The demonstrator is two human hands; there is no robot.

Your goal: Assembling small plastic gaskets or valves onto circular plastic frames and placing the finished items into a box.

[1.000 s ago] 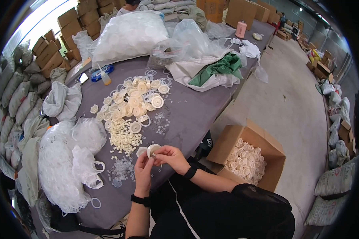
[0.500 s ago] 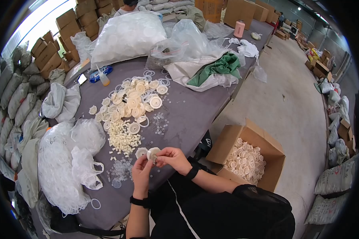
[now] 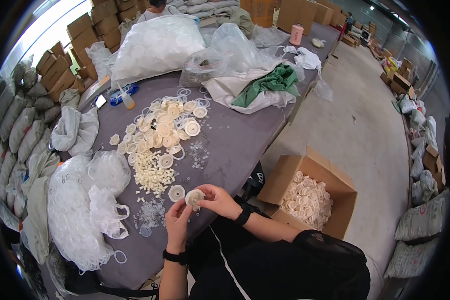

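Observation:
Between my two hands is a round cream plastic cap-like part (image 3: pixel 194 198) with a raised centre, held just above the table's near edge. My left hand (image 3: pixel 178 216) pinches its left rim, and my right hand (image 3: pixel 216 201) has fingers closed on its right side. A similar round part (image 3: pixel 176 193) lies on the table just left of it. Beyond are a heap of round cream parts (image 3: pixel 166 131), a pile of small cream plugs (image 3: pixel 155 179) and a scatter of tiny clear rings (image 3: pixel 150 215).
A cardboard box (image 3: pixel 330 172) of cream parts stands on the floor at right. Clear bags of rings (image 3: pixel 72 215) lie at left, with a big white bag (image 3: pixel 157 47) behind. A squeeze bottle (image 3: pixel 128 100), a green cloth (image 3: pixel 270 85) and a pink bottle (image 3: pixel 296 35) are on the table.
The part in my hands has turned to show its round face more fully, and my hands have shifted slightly. The second part on the table is now less covered.

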